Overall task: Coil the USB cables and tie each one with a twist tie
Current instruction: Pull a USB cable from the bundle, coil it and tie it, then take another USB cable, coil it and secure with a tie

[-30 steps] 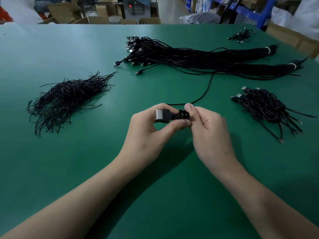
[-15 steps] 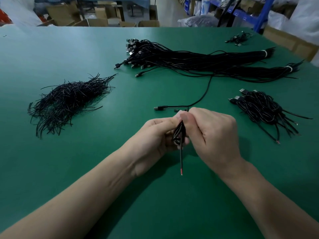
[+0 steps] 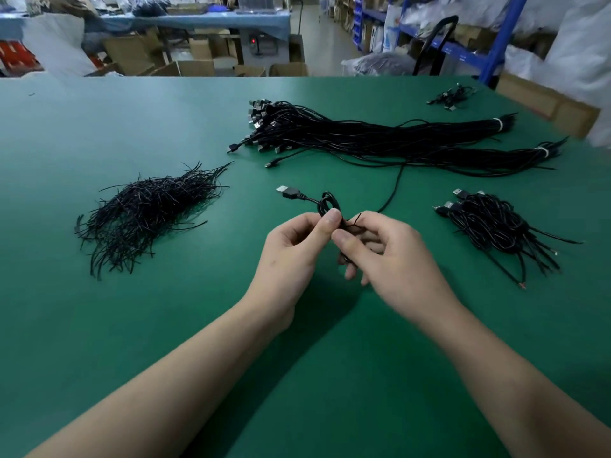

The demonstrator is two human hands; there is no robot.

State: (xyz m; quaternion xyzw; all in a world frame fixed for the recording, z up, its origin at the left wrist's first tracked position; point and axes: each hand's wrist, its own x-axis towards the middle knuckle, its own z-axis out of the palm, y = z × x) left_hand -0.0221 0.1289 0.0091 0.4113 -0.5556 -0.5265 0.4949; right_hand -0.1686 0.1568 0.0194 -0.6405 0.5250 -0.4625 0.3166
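Over the middle of the green table [image 3: 99, 325], head view: both hands are raised together, holding one coiled USB cable [image 3: 327, 201].

- Left hand [image 3: 291, 256]: thumb and forefinger pinch the coil at its lower edge. The other fingers are curled under, out of sight.
- Right hand [image 3: 396, 259]: thumb and forefinger are closed on a thin black twist tie [image 3: 356, 219] right against the coil. One short end of the tie sticks up past the knuckle. The lower fingers are loosely bent beneath.
- The coil's small loop stands up above the fingertips. Its USB plug [image 3: 287, 191] juts out to the camera's left of the coil, metal end outward.

Everything else, placed from the coil:
- Well to the camera's left lies a loose heap of black twist ties [image 3: 145, 213] on the table.
- Beyond it lie two long bundles of uncoiled cables [image 3: 380, 143], with plugs massed at the left end and a white band [image 3: 497, 123] near the right end of the farther bundle.
- One stray cable [image 3: 395, 190] runs from those bundles toward the coil. Its near end is hidden behind the right hand.
- To the camera's right sits a pile of finished coils [image 3: 496, 226], with plugs at its far side and bare tails pointing toward the near edge.
- Far beyond and to the right, near the table's back edge, is a small clump of cables [image 3: 449, 97].
- Past the table are cardboard boxes [image 3: 195, 66] and blue shelving [image 3: 496, 44].
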